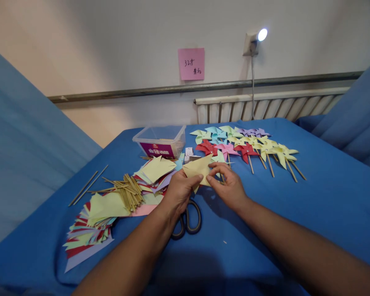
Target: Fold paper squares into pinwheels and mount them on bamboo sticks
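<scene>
My left hand [180,190] pinches a pale yellow sheet of cut paper [197,166] between thumb and fingers, holding it above the table. At the sheet's right edge, the thumb and forefinger of my right hand [228,186] close on the paper; whether anything small is also between them I cannot tell. Black-handled scissors [200,220] lie below my left hand, their blades hidden. Just behind the paper are a small white box [189,151] and a pale green pinwheel [218,158], partly covered by my right hand.
Finished paper pinwheels on sticks [246,150] lie at the back right. Left of my hands are a pile of short sticks [131,195], coloured paper squares [157,168] and fanned paper [88,238]. A clear plastic box [160,149] stands behind them on the blue tablecloth [296,222].
</scene>
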The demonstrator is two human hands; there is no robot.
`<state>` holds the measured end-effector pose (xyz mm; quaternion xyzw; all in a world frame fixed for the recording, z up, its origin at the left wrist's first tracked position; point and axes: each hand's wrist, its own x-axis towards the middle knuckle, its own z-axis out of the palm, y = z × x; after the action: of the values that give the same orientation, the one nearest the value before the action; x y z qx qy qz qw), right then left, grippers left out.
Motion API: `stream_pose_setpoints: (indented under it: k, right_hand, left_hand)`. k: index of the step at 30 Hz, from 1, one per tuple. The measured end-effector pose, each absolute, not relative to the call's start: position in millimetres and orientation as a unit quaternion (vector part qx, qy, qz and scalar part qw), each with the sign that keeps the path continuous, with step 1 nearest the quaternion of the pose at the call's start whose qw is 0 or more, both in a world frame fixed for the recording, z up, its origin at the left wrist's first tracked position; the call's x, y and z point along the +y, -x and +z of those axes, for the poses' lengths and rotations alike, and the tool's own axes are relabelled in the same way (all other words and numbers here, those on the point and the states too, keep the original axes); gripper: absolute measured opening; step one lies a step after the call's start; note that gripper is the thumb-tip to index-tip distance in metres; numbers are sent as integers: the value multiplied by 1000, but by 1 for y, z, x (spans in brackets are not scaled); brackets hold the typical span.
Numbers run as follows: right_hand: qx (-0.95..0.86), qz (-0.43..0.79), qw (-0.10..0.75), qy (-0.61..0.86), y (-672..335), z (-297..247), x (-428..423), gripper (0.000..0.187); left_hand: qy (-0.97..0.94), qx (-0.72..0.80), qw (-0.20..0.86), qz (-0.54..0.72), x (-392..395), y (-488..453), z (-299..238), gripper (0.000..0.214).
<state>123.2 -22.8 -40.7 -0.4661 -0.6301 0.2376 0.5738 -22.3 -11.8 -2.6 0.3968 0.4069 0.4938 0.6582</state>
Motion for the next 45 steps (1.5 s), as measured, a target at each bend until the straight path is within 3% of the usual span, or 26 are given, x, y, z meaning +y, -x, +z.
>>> stream_pose_setpoints:
  k: [5,9,15,23,27,31,36,45]
  right_hand:
    - [-538,296,629,476,-137,-35,-13,43]
    - [-530,375,621,441,-149,-27,-8,40]
    - [-606,450,500,424,-141,-28,-17,38]
    - [-642,396,471,458,-135,-32,-21,26]
    - [-600,402,508,470,-131,-30,-23,25]
    - [-485,490,564,453,-126,-31,-22,32]
    - [-414,547,596,418,-125,-35,-20,39]
    - [-412,536,603,423,-122,-34,-22,36]
  left_hand:
    - [-474,479,585,452,-9,27,-2,46]
    - [-584,486,517,394,-7,33,0,40]
    - [-703,512,395,294,-13,36,4,27]
    - [-710,513,374,306,-17,33,8,36]
    - [-658,505,420,368,-14,33,4,40]
    - [-514,490,539,454,-13,31,3,45]
    - [-397,403,713,413,-17,27,2,37]
    - [-383,397,730,403,-16,22,-5,29]
